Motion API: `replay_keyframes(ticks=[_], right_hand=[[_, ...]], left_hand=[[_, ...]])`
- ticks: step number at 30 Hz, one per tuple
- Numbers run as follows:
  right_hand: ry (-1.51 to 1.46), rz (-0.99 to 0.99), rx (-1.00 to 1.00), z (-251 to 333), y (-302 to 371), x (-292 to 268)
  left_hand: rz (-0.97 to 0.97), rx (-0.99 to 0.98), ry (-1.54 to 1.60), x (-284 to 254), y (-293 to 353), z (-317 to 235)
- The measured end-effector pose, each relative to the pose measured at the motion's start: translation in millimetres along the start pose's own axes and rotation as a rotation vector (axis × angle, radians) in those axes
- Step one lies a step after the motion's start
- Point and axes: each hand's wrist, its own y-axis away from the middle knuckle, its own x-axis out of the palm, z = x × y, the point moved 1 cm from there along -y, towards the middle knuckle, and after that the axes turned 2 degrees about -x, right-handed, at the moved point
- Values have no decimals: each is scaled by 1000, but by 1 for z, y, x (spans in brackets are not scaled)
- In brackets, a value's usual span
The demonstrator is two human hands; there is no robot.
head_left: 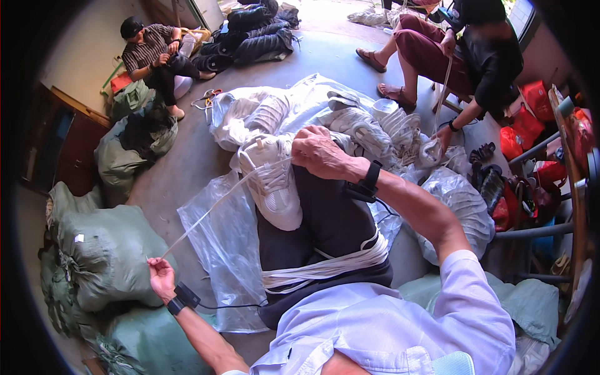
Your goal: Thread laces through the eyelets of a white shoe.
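A white sneaker (275, 190) rests on my dark-trousered thigh, toe toward me, with lacing across its front. From the shoe a white shoelace (209, 212) runs taut down to the left. My left hand (162, 278) pinches the lace's far end, out beside a green sack. My right hand (322, 152) is closed at the shoe's upper right side, gripping the lace close to the eyelets. A bundle of loose white laces (328, 265) lies across my lap.
White shoes (369, 134) are heaped beyond my knees, beside a plastic bag of stacked shoes (456, 212). Green sacks (109, 253) stand at left. Scissors (206, 99) lie on the floor. Two co-workers sit ahead, one left (150, 56), one right (481, 62) touching the pile.
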Motion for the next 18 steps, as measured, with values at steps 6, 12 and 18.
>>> replay_keyframes(ticks=[6,12,18], right_hand=[[-299,126,107,0,11,-59],[-66,201,319,-59,85,-153],[94,129,483,-89,163,-234]], left_hand=[[113,-80,-20,-18,-3,-26],[1,-33,-20,-9,-19,-19],[28,31,-5,-26,-43,-28]])
